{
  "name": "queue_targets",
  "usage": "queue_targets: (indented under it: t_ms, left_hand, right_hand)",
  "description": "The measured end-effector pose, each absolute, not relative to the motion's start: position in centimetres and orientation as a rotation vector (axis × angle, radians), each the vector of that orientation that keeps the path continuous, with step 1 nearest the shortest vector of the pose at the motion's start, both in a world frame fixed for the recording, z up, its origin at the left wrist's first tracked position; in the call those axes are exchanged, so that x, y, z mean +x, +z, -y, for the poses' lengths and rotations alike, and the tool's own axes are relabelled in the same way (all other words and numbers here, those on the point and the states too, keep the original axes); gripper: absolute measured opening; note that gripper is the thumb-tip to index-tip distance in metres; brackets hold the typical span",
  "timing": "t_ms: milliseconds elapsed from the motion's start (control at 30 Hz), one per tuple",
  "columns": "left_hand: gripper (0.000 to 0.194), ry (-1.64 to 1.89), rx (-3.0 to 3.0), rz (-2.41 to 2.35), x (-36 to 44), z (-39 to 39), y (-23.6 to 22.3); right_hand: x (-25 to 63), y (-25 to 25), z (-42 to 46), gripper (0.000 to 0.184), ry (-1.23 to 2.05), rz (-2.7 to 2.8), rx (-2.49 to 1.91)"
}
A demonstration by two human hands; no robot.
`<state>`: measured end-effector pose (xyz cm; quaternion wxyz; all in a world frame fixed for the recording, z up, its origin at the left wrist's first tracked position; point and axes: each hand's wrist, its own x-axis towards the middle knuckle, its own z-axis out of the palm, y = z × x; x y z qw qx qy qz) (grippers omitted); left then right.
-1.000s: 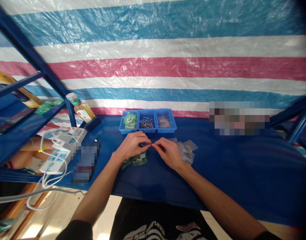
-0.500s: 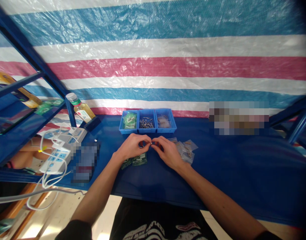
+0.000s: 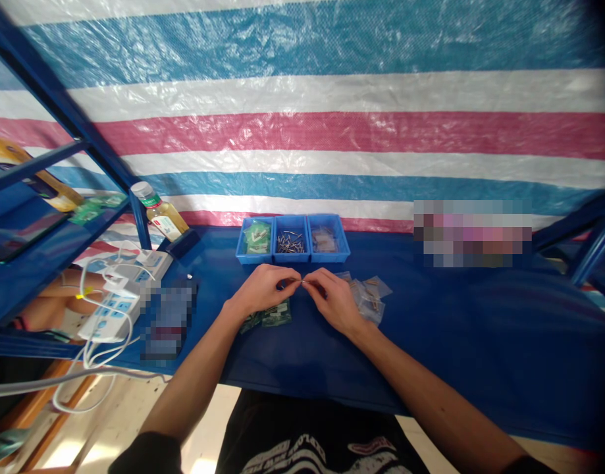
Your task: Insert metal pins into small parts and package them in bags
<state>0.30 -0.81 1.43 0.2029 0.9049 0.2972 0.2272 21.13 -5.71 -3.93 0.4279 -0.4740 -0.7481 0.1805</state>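
Note:
My left hand point(image 3: 263, 288) and my right hand point(image 3: 334, 300) meet fingertip to fingertip just in front of three blue bins. Both pinch a thin, small metal pin point(image 3: 302, 282), mostly hidden by the fingers. Under my left hand lie small green plastic bags point(image 3: 276, 315). Clear plastic bags point(image 3: 372, 296) holding brass-coloured pieces lie beside my right hand. Green bags with pale labels fill the left bin point(image 3: 253, 259). Loose metal pins are heaped in the middle bin point(image 3: 291, 257), and clear bags are in the right bin point(image 3: 330, 257).
White power strips point(image 3: 115, 315) with tangled cables lie on the left of the blue table point(image 3: 460, 342), near a pixelated dark flat object point(image 3: 168, 322). A bottle point(image 3: 162, 214) leans by the blue rack point(image 3: 107, 158). Another person's limb point(image 3: 60, 296) shows below it. A pixelated patch covers something at back right.
Both hands stay nearly in place over the table. Their fingertips have shifted slightly around the pin, and a little more of it shows between them now.

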Motion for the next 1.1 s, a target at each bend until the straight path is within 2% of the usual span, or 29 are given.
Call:
queue_targets:
  t_ms: [1100]
  left_hand:
    - [0.02, 0.681, 2.678, -0.781, 0.66, 0.93, 1.44]
  right_hand:
    - [21.05, -4.02, 5.64, 0.017, 0.452, 1.893, -1.172]
